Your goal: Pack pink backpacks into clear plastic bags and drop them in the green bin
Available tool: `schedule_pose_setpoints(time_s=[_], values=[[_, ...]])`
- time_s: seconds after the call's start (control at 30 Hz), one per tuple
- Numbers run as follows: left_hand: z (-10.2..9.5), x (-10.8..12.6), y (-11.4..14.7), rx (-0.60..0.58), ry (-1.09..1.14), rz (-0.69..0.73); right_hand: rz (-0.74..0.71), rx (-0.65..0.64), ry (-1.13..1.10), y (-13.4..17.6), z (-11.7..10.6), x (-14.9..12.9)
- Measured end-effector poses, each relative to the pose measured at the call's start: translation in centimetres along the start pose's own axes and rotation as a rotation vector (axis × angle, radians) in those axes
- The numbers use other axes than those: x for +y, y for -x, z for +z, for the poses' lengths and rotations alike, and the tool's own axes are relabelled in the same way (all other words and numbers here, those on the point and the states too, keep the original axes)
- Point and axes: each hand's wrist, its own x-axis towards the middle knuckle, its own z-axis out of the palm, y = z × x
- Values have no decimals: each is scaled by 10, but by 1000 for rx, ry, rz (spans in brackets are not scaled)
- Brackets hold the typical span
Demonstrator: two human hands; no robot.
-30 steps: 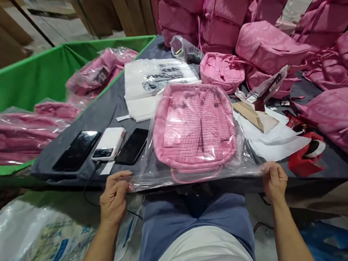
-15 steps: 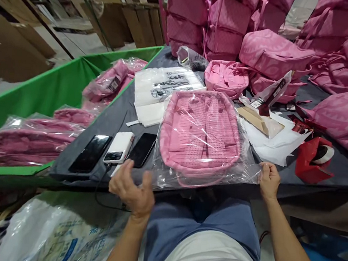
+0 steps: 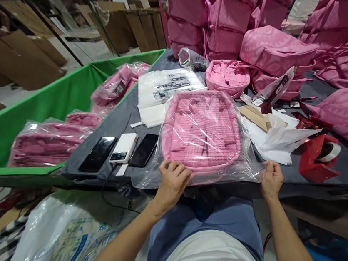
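Observation:
A pink backpack (image 3: 204,129) lies flat in front of me, straps side up, inside a clear plastic bag (image 3: 248,166). At the near left edge of the backpack, my left hand (image 3: 172,182) has its fingers curled down on the plastic. My right hand (image 3: 271,180) pinches the bag's near right corner between thumb and fingers. Loose plastic spreads left of my left hand, over the table's front edge. Just left of the bag lie a black phone (image 3: 144,150), a white power bank (image 3: 124,148) with a cable, and another black phone (image 3: 98,154).
A red tape dispenser (image 3: 320,157) and white paper sheets (image 3: 278,140) lie on the right. Printed white bags (image 3: 166,90) sit behind the phones. Stacked pink bags (image 3: 189,19) stand at the back. A green-sided bin (image 3: 39,102) on the left holds bagged pink packs.
My left hand has moved right from beside the phones, where its fingers were apart, onto the plastic bag's near edge. My right hand keeps its pinch on the corner.

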Motion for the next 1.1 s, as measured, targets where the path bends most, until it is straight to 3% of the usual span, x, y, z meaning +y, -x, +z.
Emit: schedule_pose_setpoints(time_s=[0.13, 0.27, 0.4, 0.53, 0.63, 0.73, 0.83, 0.93, 1.1], values=[[9, -21, -22, -80, 67, 10, -56, 45, 115, -6, -6, -7], [18, -39, -38, -229, 297, -15, 60, -132, 180, -23, -5, -9], [19, -44, -42, -344, 384, -33, 123, -278, 233, -36, -6, -7], [17, -43, -41, -333, 441, -75, 37, -290, 305, -37, -40, -10], [18, -43, -39, -288, 467, -108, 1, -144, 356, -44, -91, -13], [21, -44, -37, -256, 519, -119, 1, 188, 412, -61, -143, -17], [25, -48, -35, -238, 583, -113, 84, 448, 393, -79, -175, -22], [30, -57, -35, -214, 609, -98, 192, 469, 366, -94, -184, -18], [31, -65, -38, -263, 586, -89, 318, 441, 292, -109, -172, 0]])
